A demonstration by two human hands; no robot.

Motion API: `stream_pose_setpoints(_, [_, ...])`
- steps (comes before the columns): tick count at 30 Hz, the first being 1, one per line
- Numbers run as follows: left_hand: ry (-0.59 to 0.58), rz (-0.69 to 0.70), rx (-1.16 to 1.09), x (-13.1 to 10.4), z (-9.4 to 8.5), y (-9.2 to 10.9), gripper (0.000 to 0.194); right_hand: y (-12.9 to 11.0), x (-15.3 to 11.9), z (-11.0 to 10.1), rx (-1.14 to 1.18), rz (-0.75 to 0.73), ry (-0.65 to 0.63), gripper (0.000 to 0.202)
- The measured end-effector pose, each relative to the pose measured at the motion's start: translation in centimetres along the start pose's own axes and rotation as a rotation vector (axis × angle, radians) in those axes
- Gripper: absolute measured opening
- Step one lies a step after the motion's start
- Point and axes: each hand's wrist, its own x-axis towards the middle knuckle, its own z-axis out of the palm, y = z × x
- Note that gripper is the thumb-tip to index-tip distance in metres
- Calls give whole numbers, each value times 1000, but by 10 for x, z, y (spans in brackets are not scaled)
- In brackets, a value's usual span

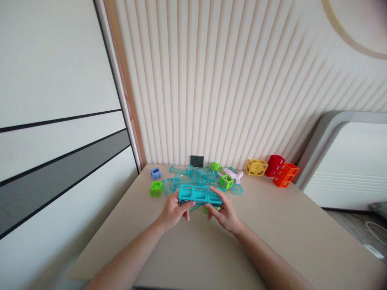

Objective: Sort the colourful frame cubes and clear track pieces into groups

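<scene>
A teal block of three joined open-frame cubes (200, 194) is held up above the table, level and lengthwise between both hands. My left hand (175, 209) grips its left end, thumb along the near lower edge. At the right end, my right hand (224, 209) is closed on it, with fingers over the top and thumb below. Just behind the block lie clear teal track pieces (196, 175) in a loose heap. A green cube (226, 181) sits among them near my right hand. Another bit of green shows under the block, mostly hidden.
On the table (199, 249), a green cube (156, 189) and a blue cube (155, 173) stand at left. A lilac piece (234, 175) lies by the tracks. Yellow (256, 167), red (275, 165) and orange (286, 175) blocks stand at back right. A ribbed wall (193, 80) borders the table's back.
</scene>
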Motion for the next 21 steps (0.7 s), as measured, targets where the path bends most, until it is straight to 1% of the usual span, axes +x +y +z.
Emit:
stream_pose_setpoints(4, [-3, 2, 11, 0, -2, -2, 39, -2, 0, 0, -23, -14, 0, 52])
stream_pose_setpoints(9, [-32, -6, 20, -1, -4, 2, 37, 1, -1, -2, -39, -29, -17, 51])
stream_pose_setpoints(13, [-47, -9, 20, -2, -3, 5, 36, 5, -2, -2, -40, -53, -24, 44])
stream_pose_setpoints(16, [-6, -3, 12, -1, 2, 4, 37, 3, -1, -1, -18, -32, 7, 43])
stream_pose_setpoints(19, [64, 13, -7, 1, 8, 3, 38, 1, 2, -1, 30, 5, 71, 50])
stream_pose_setpoints(21, [86, 28, -5, 2, 10, 1, 39, 1, 4, -2, 60, 18, 126, 53])
